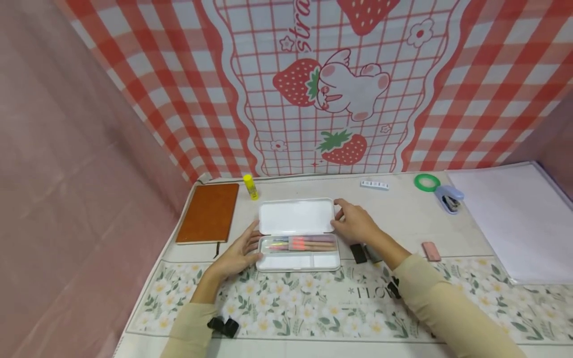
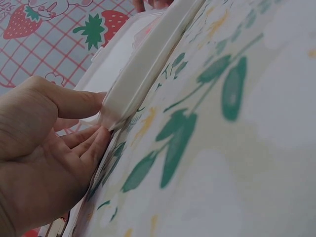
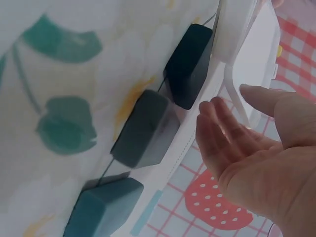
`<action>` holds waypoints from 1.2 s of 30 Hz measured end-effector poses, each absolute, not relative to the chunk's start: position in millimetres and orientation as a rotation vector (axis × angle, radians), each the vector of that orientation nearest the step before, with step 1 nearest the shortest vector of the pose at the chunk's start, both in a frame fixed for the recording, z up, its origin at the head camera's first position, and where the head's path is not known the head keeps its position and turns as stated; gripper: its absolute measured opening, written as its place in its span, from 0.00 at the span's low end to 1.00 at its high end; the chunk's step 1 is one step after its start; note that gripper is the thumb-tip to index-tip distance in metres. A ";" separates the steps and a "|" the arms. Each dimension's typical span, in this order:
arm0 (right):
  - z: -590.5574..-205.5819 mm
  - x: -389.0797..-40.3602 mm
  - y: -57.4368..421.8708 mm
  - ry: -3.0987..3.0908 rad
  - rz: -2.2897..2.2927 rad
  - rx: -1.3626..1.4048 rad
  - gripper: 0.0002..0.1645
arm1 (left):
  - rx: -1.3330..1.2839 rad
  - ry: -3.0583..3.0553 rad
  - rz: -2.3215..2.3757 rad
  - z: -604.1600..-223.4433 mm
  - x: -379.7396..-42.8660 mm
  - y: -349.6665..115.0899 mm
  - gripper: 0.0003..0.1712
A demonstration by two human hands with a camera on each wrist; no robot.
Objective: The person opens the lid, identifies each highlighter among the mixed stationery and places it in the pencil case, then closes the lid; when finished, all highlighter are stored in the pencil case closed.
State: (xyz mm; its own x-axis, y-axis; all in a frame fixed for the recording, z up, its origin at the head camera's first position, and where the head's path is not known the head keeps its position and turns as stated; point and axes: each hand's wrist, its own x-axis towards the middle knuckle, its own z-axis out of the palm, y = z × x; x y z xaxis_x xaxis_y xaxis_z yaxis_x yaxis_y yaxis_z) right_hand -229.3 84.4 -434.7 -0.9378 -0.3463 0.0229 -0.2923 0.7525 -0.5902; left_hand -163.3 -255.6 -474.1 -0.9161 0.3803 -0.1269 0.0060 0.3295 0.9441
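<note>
A white pencil case (image 1: 286, 262) lies open, its lid (image 1: 296, 216) folded back away from me. Inside its far compartment are several pencils (image 1: 320, 247) and a pinkish-orange banded item; the near compartments show bare white. At the case's left end is my left hand (image 1: 239, 251); in the left wrist view its thumb and fingers pinch the corner of the case (image 2: 133, 81). My right hand (image 1: 355, 221) is at the lid's right edge. In the right wrist view, its thumb overlaps the lid (image 3: 254, 59) and its fingers extend loosely, apart from the tray.
Dark blocks (image 3: 145, 129) stand right of the case. A brown notebook (image 1: 209, 214) and yellow glue stick (image 1: 250, 187) lie left. To the right are a pink eraser (image 1: 431, 251), green tape (image 1: 427, 182), stapler (image 1: 449, 199), small white strip (image 1: 374, 185) and white sheet (image 1: 515, 223).
</note>
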 end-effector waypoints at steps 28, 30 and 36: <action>-439.5 -173.7 90.6 2.874 -0.849 -0.968 0.22 | 0.519 2.554 1.372 -416.2 -145.3 -239.9 0.33; -439.9 -171.8 89.0 2.834 -0.806 -0.959 0.34 | 0.536 2.583 1.303 -424.4 -147.7 -240.9 0.38; -438.8 -167.8 85.2 2.826 -0.728 -0.931 0.46 | 0.432 2.642 1.142 -446.1 -152.7 -239.7 0.51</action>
State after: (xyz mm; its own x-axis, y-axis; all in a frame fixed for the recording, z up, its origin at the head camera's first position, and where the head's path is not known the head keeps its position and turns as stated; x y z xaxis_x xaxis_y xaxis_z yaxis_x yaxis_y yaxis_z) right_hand -167.8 85.2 -438.8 -0.8126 -0.5783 0.0724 -0.5412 0.7027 -0.4618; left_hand -152.7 -239.7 -446.1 -0.9299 0.3558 -0.0936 0.1757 0.6529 0.7368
